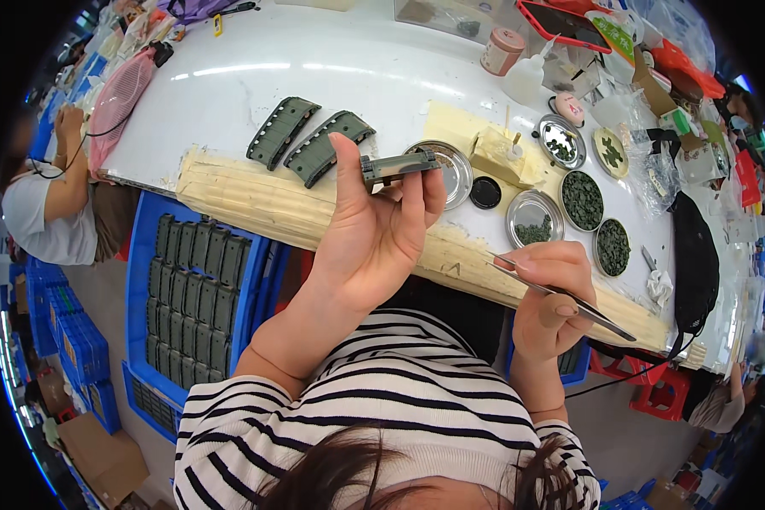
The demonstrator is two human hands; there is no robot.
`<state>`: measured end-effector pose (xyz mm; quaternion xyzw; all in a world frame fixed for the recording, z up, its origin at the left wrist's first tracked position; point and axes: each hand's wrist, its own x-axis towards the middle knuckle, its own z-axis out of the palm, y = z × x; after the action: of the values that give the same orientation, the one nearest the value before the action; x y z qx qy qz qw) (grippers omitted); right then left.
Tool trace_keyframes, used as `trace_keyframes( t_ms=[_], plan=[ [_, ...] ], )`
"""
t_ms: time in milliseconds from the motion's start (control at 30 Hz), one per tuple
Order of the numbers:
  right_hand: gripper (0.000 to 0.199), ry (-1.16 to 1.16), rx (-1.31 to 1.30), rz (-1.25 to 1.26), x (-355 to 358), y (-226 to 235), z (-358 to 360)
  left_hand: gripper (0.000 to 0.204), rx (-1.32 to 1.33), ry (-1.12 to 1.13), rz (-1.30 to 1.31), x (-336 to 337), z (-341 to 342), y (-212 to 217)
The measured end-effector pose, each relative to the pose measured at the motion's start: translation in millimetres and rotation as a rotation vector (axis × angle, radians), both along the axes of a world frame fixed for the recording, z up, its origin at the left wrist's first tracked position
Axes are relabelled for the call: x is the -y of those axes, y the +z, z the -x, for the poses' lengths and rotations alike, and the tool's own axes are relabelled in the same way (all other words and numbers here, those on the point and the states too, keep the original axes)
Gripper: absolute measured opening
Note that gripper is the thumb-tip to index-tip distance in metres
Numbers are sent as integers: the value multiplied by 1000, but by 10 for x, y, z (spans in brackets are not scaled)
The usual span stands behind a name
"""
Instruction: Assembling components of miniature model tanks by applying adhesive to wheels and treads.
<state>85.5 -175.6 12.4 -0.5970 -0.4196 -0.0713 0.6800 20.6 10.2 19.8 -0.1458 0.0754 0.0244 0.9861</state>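
left hand (374, 229) pinches ridged green plastic strip (397, 167); right hand (548, 297) grips slim metal tweezers (561, 296).

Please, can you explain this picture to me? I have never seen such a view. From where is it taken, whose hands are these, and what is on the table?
The camera sits on a person's head and looks down, so the round lens bends the edges. Both hands belong to that person. The left hand holds up a small green plastic part between thumb and fingers. The right hand holds thin metal tweezers. On the white table lie two green ribbed strips, and round metal dishes with tiny dark green pieces. A blue crate on the left holds more ribbed strips. Another person sits at far left.
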Motion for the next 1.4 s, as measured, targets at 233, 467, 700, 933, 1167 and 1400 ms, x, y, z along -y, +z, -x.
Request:
trace_keyframes(
  t_ms=[233, 467, 700, 933, 1167, 1400],
  plan=[
    [34, 31, 18, -5, -45, 1, 5, 49, -2, 58, -98, -21, 24, 4],
    [10, -8, -172, 276, -246, 36, -150, 37, -240, 385, -927, -205, 189, 39],
    [9, -96, 79, 454, -556, -65, -289, 47, -343, 362, -1038, -300, 248, -98],
    [10, -56, 88, 617, -632, -40, -332, 58, -291, 422, -1280, -222, 272, -41],
    [10, -42, 122, 615, -658, -41, -337, 24, -261, 344, -1274, -275, 299, -131],
    [17, 175, -216, 281, -562, 169, -254, 23, -173, 183, -1297, -227, 250, -137]
  ],
)
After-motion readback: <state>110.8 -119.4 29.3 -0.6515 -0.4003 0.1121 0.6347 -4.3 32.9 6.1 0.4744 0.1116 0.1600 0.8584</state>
